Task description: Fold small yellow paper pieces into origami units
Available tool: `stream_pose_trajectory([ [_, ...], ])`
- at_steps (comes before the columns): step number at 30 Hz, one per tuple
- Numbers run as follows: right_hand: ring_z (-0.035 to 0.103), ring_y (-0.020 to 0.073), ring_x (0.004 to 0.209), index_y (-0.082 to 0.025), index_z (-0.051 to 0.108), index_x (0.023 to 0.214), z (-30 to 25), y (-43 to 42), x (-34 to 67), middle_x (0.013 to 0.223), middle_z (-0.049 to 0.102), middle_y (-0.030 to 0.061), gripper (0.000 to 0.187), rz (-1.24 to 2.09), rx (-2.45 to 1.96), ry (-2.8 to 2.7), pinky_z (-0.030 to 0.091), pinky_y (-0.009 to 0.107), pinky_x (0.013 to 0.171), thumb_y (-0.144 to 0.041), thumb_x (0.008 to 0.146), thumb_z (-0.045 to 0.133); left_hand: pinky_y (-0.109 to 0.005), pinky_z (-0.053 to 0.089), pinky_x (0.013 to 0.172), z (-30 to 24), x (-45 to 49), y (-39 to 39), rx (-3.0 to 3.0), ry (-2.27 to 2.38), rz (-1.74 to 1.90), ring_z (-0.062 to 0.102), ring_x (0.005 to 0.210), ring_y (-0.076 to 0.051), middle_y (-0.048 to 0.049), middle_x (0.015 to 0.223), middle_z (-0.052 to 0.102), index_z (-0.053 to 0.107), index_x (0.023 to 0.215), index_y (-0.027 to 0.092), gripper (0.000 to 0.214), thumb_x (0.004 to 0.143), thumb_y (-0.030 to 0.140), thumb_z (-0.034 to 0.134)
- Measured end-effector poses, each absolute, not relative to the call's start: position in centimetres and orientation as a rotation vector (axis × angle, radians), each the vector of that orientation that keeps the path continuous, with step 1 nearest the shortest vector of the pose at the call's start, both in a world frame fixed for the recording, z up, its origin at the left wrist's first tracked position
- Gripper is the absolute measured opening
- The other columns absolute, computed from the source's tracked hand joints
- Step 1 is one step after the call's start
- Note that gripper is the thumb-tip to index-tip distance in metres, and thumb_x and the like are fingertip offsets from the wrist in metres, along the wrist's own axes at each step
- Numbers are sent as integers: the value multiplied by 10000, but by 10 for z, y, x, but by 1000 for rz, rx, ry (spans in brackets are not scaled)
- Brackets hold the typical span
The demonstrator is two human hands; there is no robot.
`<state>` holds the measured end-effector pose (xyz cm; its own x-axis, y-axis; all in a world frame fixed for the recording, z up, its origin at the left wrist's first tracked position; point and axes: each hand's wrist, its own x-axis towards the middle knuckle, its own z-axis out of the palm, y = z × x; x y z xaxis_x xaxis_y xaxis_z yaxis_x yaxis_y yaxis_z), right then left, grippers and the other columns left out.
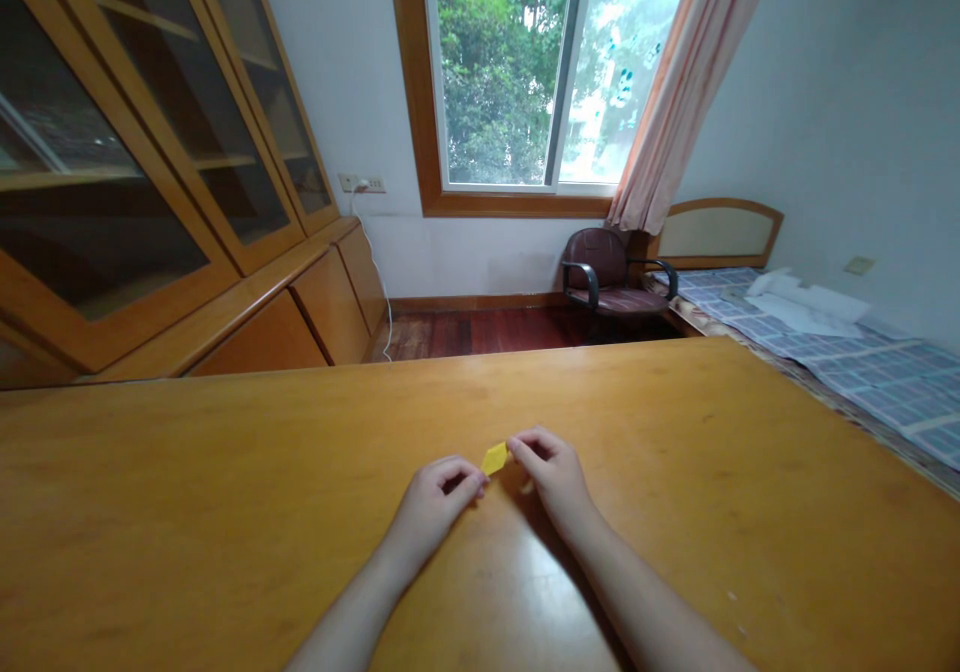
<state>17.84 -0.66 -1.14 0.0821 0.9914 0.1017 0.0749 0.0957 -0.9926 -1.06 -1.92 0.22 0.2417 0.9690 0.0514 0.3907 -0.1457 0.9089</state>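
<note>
Between my two hands is a small piece of folded yellow paper, roughly diamond-shaped, just over the wooden table. My left hand pinches its lower left corner between thumb and fingers. At the upper right corner, the thumb and fingertips of my right hand are closed on the paper. The middle of the paper shows between the fingertips, while the gripped corners are partly hidden.
Beyond the table's far edge stand a maroon armchair and, to the right, a bed with a checked cover. A glass-doored cabinet lines the left. A white cord hangs from a wall socket.
</note>
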Motion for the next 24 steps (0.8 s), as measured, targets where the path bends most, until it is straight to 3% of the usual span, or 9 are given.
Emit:
stream_pose_trajectory([
  [24,608,193,742,-158,729,753,-15,-5,179,753,692,53,282,1083,-1213,-1222,459,302,711,-436,784,695,-280,455,717,-1,-12,-19,1678,1236,840,646,717,-198,-54,705,711,721,680,172,298,844,370,569],
])
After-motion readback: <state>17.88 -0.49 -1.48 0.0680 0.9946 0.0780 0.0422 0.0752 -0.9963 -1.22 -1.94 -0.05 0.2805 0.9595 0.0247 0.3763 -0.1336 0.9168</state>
